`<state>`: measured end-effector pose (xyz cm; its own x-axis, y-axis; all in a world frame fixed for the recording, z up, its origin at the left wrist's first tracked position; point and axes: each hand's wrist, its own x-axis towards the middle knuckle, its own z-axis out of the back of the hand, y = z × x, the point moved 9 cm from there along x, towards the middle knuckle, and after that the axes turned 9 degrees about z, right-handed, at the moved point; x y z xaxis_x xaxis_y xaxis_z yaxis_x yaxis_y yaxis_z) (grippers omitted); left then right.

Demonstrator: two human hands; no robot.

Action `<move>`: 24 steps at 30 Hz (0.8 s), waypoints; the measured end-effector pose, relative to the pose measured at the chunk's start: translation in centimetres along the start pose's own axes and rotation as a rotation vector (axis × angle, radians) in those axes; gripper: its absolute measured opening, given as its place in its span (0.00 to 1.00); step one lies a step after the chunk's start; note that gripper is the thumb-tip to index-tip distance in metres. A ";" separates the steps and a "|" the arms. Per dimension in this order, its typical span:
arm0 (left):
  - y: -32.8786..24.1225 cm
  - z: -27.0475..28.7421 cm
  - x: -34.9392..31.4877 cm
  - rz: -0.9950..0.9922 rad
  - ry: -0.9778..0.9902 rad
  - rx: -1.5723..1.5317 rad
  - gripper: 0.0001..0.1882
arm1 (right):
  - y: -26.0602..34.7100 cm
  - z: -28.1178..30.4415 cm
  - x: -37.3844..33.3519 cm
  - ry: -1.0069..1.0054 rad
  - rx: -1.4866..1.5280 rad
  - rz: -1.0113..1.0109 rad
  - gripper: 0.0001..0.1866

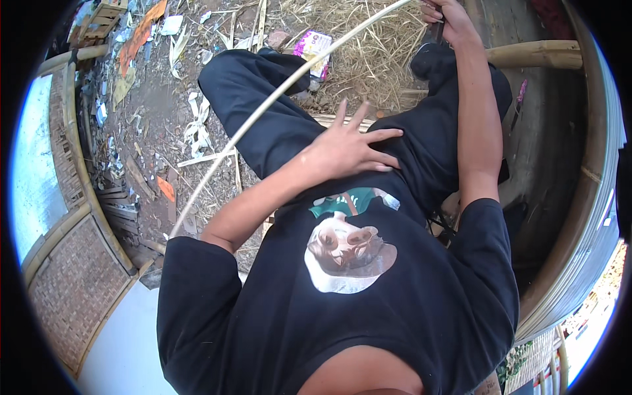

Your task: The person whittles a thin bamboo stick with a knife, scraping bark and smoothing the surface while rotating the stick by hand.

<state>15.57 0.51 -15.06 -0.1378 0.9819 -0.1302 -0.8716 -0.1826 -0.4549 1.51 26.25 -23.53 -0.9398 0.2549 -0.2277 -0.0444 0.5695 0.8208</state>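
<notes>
Long pale strip (276, 92) arcs in front of me, from the top edge nr my right grip (457, 23), across my left trouser leg (240, 85) & down to my left sleeve (197, 283). Prob. bamboo or cane: I'd guess v. light, springy, stiff enough to whip if let go, w/ edges that may splinter. Best hold approx. midway, pinched btwn thumb & fingers, plus one nr the upper end. Left grip (339, 155) is empty, fingers spread over my lap (421, 141); right's curled round a dark handle-like piece (436, 31). Can't tell if it has the strip too.
</notes>
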 end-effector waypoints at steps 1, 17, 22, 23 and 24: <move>-1.0 0.9 0.1 0.067 -0.031 0.003 0.15 | -0.2 0.4 -0.1 -0.073 0.016 -0.003 0.15; -1.7 1.4 7.6 0.067 0.119 -1.646 0.14 | -0.4 -1.5 2.3 -0.034 -0.004 0.110 0.09; 3.4 4.8 9.8 0.267 -0.430 0.006 0.21 | 0.1 -1.1 2.6 -0.073 0.029 0.128 0.14; 5.1 6.5 11.1 0.347 -0.385 -0.198 0.19 | 0.1 -1.1 2.7 -0.077 0.026 0.126 0.14; 4.3 8.6 11.1 0.351 -0.521 -0.536 0.17 | 0.1 -1.0 2.9 -0.098 0.051 0.122 0.14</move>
<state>6.21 11.05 -10.86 -0.6758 0.7368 0.0226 -0.4127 -0.3528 -0.8398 -1.55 26.24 -23.58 -0.8995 0.3983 -0.1798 0.0877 0.5676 0.8186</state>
